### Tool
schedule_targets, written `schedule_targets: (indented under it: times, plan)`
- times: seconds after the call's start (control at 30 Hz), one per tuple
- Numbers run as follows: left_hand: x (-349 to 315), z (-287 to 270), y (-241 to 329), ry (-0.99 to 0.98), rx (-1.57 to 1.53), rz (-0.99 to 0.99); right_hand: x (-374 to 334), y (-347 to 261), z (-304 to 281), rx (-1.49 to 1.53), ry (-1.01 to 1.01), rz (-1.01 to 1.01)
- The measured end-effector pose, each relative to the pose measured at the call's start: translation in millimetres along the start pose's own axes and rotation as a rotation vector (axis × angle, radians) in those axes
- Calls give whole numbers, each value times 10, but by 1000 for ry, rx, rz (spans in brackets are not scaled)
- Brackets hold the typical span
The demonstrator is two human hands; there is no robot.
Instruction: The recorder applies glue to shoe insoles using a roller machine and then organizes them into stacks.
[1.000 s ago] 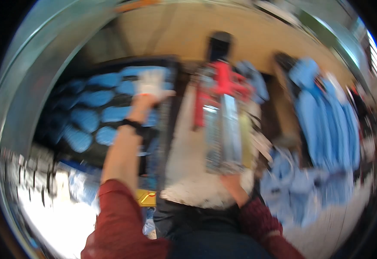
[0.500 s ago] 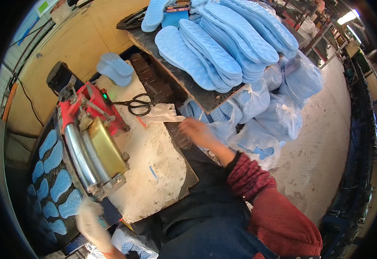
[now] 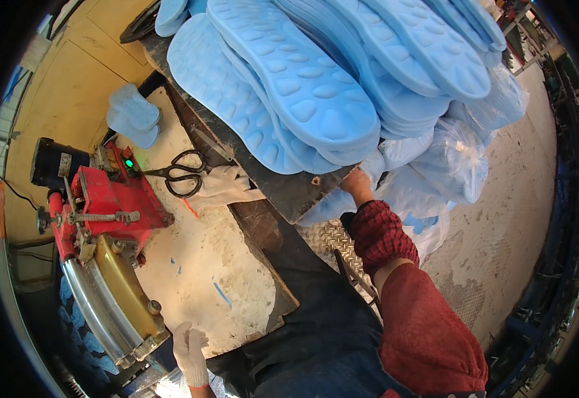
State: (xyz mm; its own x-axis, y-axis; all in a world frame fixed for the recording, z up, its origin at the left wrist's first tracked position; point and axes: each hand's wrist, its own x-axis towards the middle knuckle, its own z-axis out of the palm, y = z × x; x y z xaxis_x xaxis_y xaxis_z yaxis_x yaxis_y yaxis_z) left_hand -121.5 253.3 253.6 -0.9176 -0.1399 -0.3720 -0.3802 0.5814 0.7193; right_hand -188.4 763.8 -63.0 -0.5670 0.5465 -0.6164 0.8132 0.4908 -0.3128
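Note:
My right hand [image 3: 357,187], bare below a dark red knitted cuff, is at the near corner of a dark board [image 3: 296,198]. Its fingers are hidden behind the corner, close to plastic bags. Stacked on that board are light blue shoe soles [image 3: 302,89] with bumpy tops. My left hand [image 3: 190,350] wears a pale knitted glove and is raised with loosely bent fingers apart, nothing visible in them. It is beside the lower end of a red machine [image 3: 107,199] with a shiny metal roller [image 3: 100,312] and a brass-coloured one.
Black-handled scissors [image 3: 184,174] and a crumpled pale cloth [image 3: 226,188] lie on the worn bench top [image 3: 236,265], with a blue strip [image 3: 222,295]. Loose blue soles [image 3: 133,114] rest at its far end. Clear bags of blue pieces [image 3: 452,159] stand on the floor at right.
My right hand has moved forward and right to the board's corner. My left hand has moved right, away from the soles beyond the rollers. The view has shifted closer to the stacked soles.

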Motion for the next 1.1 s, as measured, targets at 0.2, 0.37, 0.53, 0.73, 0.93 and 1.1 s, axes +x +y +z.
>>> schedule_targets:
  times: [0.2,0.37,0.53,0.73,0.93,1.1]
  plan:
    - [140,274,226,-80,110,-10,892,656,448,513,-37,-133]
    - [234,565,255,-206,45,-22,1788,924,-646,420,242,-224]
    - [128,398,315,-82,120,-59,817,697,525,650,46,-239]
    - [167,506,362,-153,119,-10,841,389,-82,851,-21,-147]
    - [147,488,338,-133,96,-41,758,158,-478,1051,-133,-74]
    - [93,432,397,-112,97,-19,-102,496,-417,1207,-257,-33]
